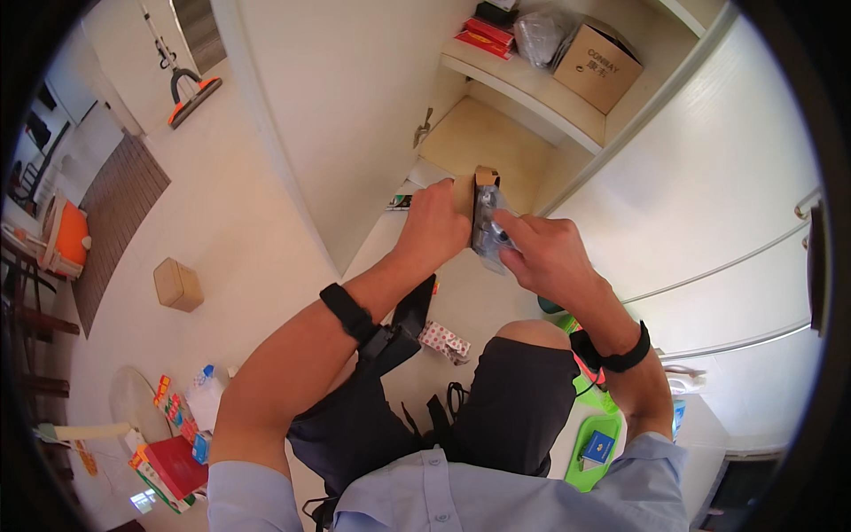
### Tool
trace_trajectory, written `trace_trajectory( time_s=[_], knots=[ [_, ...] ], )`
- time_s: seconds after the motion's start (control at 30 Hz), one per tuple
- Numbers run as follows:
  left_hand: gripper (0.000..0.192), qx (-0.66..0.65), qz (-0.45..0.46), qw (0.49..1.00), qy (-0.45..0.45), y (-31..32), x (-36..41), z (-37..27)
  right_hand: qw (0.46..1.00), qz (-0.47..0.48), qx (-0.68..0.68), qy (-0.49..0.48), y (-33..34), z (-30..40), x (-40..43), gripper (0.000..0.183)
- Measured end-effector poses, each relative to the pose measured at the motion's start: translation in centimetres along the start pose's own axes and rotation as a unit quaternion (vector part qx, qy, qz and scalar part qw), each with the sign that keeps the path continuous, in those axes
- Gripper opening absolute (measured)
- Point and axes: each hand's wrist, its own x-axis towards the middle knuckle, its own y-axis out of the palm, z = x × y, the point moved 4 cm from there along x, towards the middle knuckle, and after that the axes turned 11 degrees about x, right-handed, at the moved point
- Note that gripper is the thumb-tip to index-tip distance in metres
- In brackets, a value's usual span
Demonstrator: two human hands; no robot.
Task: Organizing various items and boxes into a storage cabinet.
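My left hand [435, 216] grips a small cardboard box [463, 196] from its left side, in front of the open cabinet. The end flap of the box [487, 175] stands open. Out of its open side shows a clear plastic package [488, 219] with something shiny inside that I cannot make out. My right hand [548, 256] holds the plastic between thumb and fingers, at the right of the box. Part of the package is hidden behind those fingers. Past my hands lies the cabinet's lower compartment [492, 133].
The white cabinet door [332, 100] stands open at the left. A shelf [525, 83] bears a larger cardboard box [598, 66], a plastic-wrapped item [540, 36] and red packets [488, 38]. On the floor are a tan container [178, 284], a dotted packet [445, 340] and a green tray [594, 452].
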Motion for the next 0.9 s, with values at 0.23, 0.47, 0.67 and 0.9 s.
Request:
trace_trajectory(
  time_s=[0.23,0.47,0.67,0.9],
  knots=[
    [0.024,-0.03,0.041,0.995,-0.087,1.2,1.0,3.3,0.952,-0.092,0.22,0.189,-0.6,-3.0,-3.5,0.044],
    [0.027,-0.131,0.071,0.984,-0.097,1.5,1.3,3.5,0.884,-0.159,0.373,0.232,-0.2,-6.1,-6.5,0.044],
    [0.03,-0.208,0.113,0.962,-0.14,1.3,1.3,3.2,0.844,-0.205,0.432,0.244,-0.4,-6.9,-7.1,0.043],
    [0.035,-0.218,0.138,0.954,-0.15,1.5,1.6,3.3,0.828,-0.214,0.457,0.243,-0.3,-7.6,-7.3,0.04]
  ],
)
